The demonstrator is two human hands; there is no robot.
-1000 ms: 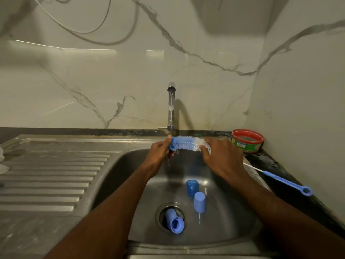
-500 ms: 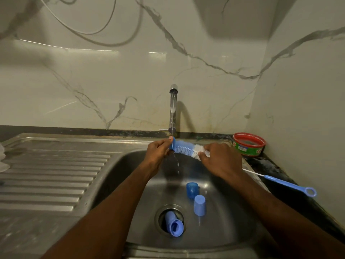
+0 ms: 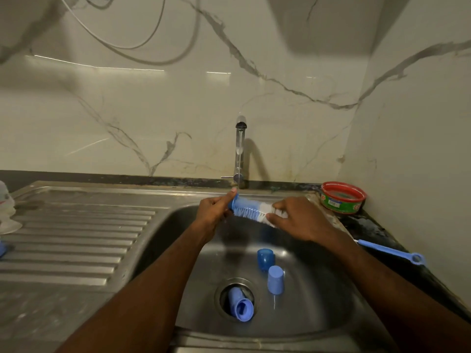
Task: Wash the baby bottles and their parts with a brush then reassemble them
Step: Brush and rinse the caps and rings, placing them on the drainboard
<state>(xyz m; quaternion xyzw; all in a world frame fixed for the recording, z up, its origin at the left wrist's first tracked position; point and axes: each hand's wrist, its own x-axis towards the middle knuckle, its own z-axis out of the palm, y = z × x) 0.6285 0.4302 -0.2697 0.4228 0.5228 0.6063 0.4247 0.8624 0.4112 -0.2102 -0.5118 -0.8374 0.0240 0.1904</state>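
Observation:
I hold a blue and white bottle brush (image 3: pixel 251 208) level under the tap (image 3: pixel 239 151), over the back of the steel sink (image 3: pixel 318 314). My left hand (image 3: pixel 212 212) pinches its blue tip. My right hand (image 3: pixel 297 217) grips the white bristles at the other end; the long blue handle (image 3: pixel 390 252) sticks out to the right past my wrist. In the basin stand a dark blue cap (image 3: pixel 265 258) and a light blue cap (image 3: pixel 275 279). A light blue bottle part (image 3: pixel 240 305) lies in the drain hole.
A red and green tub (image 3: pixel 342 197) sits on the dark counter at the back right corner. The ribbed drainboard (image 3: pixel 76 238) runs to the left, with a whitish object (image 3: pixel 6 212) and a small blue piece (image 3: pixel 3 249) at its left edge. Marble walls close off the back and right.
Both hands and the brush have stayed under the tap with only slight shifts; the brush now lies more level. The parts in the basin have not moved.

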